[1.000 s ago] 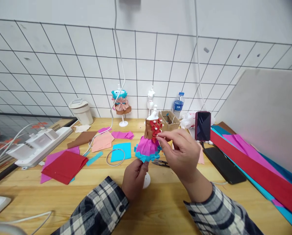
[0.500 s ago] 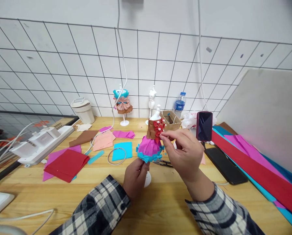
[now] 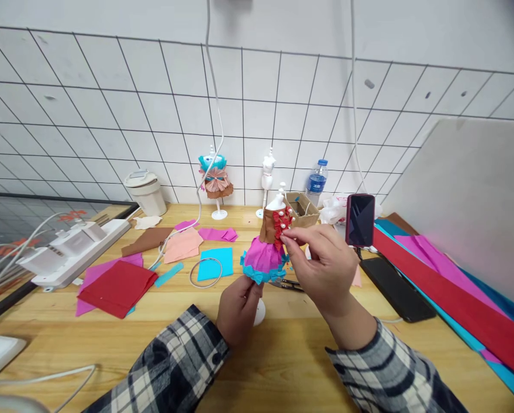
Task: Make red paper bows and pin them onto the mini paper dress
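Over the pale wooden surface (image 3: 283, 367), the left hand (image 3: 236, 310) grasped a small dressed white mannequin (image 3: 268, 234) beneath its gathered magenta skirt (image 3: 261, 253) and ruffled turquoise hem (image 3: 260, 275). The right hand (image 3: 328, 267) pinched, contents indiscernible, at the pearl-dotted red frill (image 3: 279, 222) edging the brown bodice (image 3: 267, 226).

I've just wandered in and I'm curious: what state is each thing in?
Magenta-skirted mannequin: held, clothed
Left hand: closed around its stand
Right hand: fingertips pinched at the red ruffle
Rear left mannequin: standing, clothed
Rear right mannequin: standing, bare
Water bottle: upright, capped
Cup: upright, lidded
Cardboard box: open
Red-edged phone: upright, screen dark
Power strip: adapters plugged in
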A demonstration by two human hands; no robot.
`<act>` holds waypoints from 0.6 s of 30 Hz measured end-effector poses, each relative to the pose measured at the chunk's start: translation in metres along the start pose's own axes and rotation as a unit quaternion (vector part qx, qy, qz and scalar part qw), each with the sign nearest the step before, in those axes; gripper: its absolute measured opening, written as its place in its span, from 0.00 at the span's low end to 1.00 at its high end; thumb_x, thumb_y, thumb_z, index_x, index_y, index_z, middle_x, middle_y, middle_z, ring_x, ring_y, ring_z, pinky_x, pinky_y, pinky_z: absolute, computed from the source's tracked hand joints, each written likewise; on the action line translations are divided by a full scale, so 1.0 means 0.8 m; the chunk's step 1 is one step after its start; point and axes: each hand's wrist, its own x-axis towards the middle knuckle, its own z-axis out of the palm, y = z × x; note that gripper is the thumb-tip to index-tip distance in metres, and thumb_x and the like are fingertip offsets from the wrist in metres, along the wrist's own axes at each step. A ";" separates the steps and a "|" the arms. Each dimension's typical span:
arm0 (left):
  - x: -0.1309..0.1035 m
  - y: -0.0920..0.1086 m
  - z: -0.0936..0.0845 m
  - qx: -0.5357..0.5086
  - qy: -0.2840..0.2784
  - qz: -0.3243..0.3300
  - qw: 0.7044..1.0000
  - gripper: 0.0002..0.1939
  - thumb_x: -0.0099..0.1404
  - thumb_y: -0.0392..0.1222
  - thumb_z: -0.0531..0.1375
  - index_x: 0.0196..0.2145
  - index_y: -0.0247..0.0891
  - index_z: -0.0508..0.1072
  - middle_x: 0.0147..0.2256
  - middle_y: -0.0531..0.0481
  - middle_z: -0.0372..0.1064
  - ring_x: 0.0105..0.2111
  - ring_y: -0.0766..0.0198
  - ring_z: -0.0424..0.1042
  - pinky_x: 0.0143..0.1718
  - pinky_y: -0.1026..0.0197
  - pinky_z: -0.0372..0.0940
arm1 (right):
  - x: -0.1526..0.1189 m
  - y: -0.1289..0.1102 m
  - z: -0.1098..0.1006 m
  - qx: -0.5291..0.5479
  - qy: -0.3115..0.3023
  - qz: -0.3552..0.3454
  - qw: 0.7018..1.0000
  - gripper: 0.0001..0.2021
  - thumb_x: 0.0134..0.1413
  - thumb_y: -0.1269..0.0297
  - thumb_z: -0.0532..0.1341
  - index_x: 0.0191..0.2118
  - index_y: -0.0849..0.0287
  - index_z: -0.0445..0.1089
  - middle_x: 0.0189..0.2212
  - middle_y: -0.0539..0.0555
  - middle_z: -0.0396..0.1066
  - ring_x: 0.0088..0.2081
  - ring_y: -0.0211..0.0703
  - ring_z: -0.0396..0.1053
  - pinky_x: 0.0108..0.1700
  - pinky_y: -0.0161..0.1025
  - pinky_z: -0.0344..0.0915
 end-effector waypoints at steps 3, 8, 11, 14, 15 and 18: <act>-0.001 -0.002 0.000 0.005 -0.003 0.006 1.000 0.18 0.67 0.49 0.48 0.23 0.38 0.66 0.21 0.53 0.65 0.24 0.66 0.65 0.26 0.65 0.55 | 0.000 0.001 0.000 -0.001 -0.003 0.004 1.000 0.03 0.52 0.68 0.62 0.32 0.56 0.74 0.28 0.50 0.73 0.27 0.34 0.67 0.29 0.33 0.63; 0.000 -0.002 -0.002 0.022 -0.001 0.013 1.000 0.19 0.67 0.49 0.48 0.23 0.38 0.65 0.20 0.53 0.64 0.23 0.65 0.65 0.26 0.64 0.55 | 0.000 0.002 0.000 0.008 -0.009 0.007 1.000 0.03 0.53 0.68 0.62 0.31 0.56 0.74 0.27 0.50 0.72 0.27 0.34 0.67 0.30 0.33 0.63; 0.000 -0.001 -0.005 0.018 -0.003 0.018 1.000 0.19 0.67 0.49 0.48 0.23 0.38 0.65 0.21 0.53 0.64 0.24 0.65 0.65 0.26 0.64 0.55 | 0.000 0.002 0.001 0.013 -0.008 0.013 1.000 0.03 0.53 0.68 0.62 0.31 0.56 0.74 0.26 0.49 0.71 0.27 0.34 0.67 0.30 0.33 0.63; 0.000 0.001 -0.007 0.016 -0.005 0.026 1.000 0.19 0.67 0.48 0.47 0.23 0.39 0.65 0.20 0.53 0.64 0.23 0.66 0.64 0.26 0.64 0.54 | 0.000 0.003 0.001 0.024 -0.005 0.015 1.000 0.03 0.52 0.69 0.62 0.30 0.57 0.73 0.25 0.49 0.71 0.28 0.35 0.67 0.30 0.33 0.63; 0.000 0.002 -0.008 0.016 -0.006 0.030 0.999 0.18 0.67 0.48 0.47 0.23 0.38 0.64 0.20 0.53 0.64 0.23 0.66 0.64 0.26 0.64 0.54 | 0.000 0.003 0.000 0.028 -0.004 0.015 0.999 0.03 0.52 0.69 0.62 0.30 0.57 0.73 0.25 0.49 0.71 0.28 0.35 0.67 0.30 0.33 0.63; 0.000 0.002 -0.008 0.004 -0.017 0.044 0.999 0.18 0.67 0.47 0.48 0.22 0.38 0.64 0.21 0.53 0.64 0.23 0.67 0.63 0.26 0.65 0.54 | 0.001 0.002 0.000 0.042 -0.002 0.011 0.999 0.02 0.52 0.69 0.63 0.30 0.57 0.73 0.25 0.49 0.71 0.29 0.35 0.68 0.31 0.33 0.63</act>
